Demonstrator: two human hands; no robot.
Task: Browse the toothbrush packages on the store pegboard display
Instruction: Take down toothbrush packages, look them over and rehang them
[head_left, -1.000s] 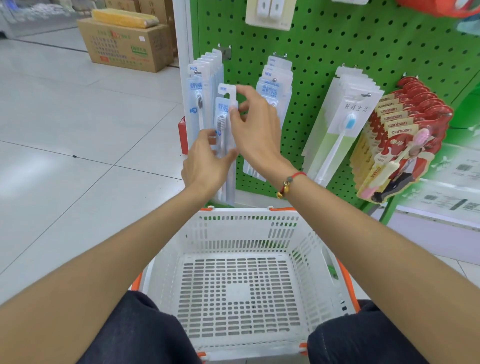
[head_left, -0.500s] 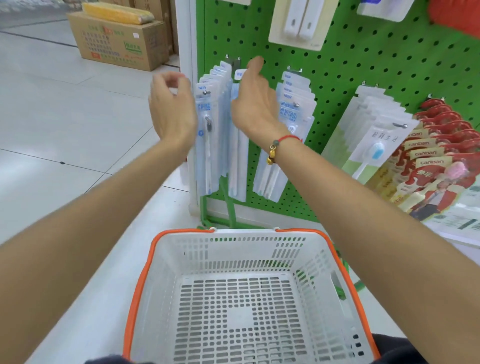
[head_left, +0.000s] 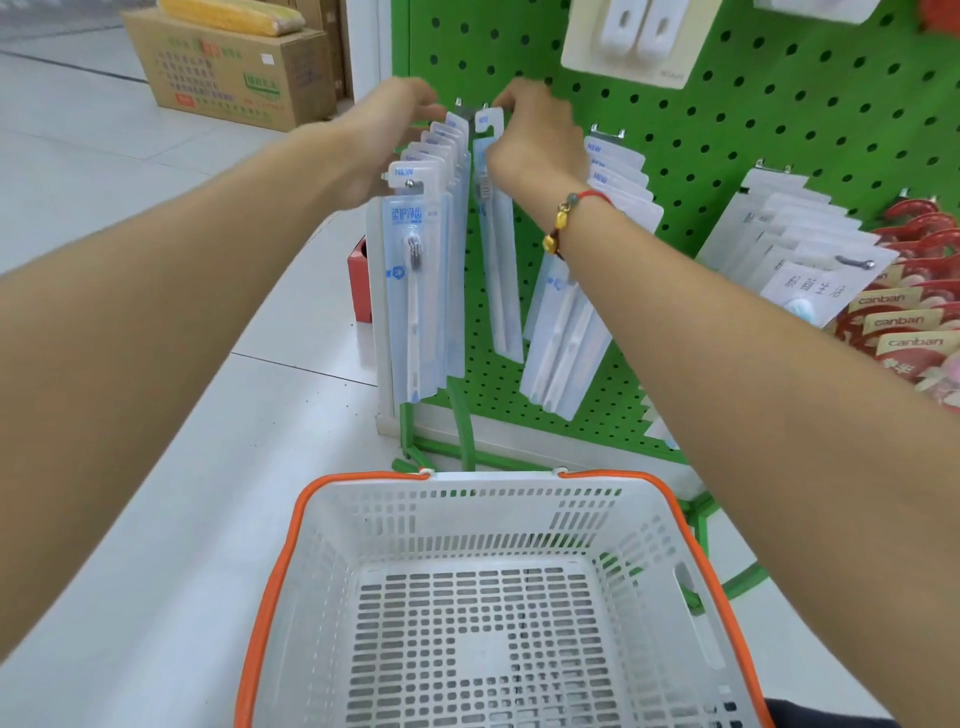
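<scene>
**Both hands up at the peg, one package being worked at its hang tab**

The right hand (head_left: 535, 140), with a red cord bracelet (head_left: 576, 215) at the wrist, sits in the upper middle of the frame with its fingers curled round the top of a single clear-and-white toothbrush blister package (head_left: 498, 249), pinching it near the hang tab, close against the green perforated pegboard (head_left: 779, 130). The left hand (head_left: 384, 140) is just left of it, behind the row of matching clear toothbrush packages (head_left: 415, 280) on the same metal peg; it is motion-blurred and partly hidden, so I cannot tell whether its fingers grip a card or only rest against the stack.

The packages look light, thin and fairly stiff: flat cards with a moulded plastic bubble over a slim brush. The smooth plastic is probably slippery on its face, and the long body swings freely below the peg. The sensible hold is at the top, thumb and fingers either side of the tab by the hole, so the card can slide along the hook without tearing. Pulling from the bottom would likely bend the card and snag the hole.

A white slotted plastic basket with an orange rim (head_left: 270, 597) fills the lower centre, beneath the forearms. More white-carded packages (head_left: 587, 312) hang right of centre.
</scene>
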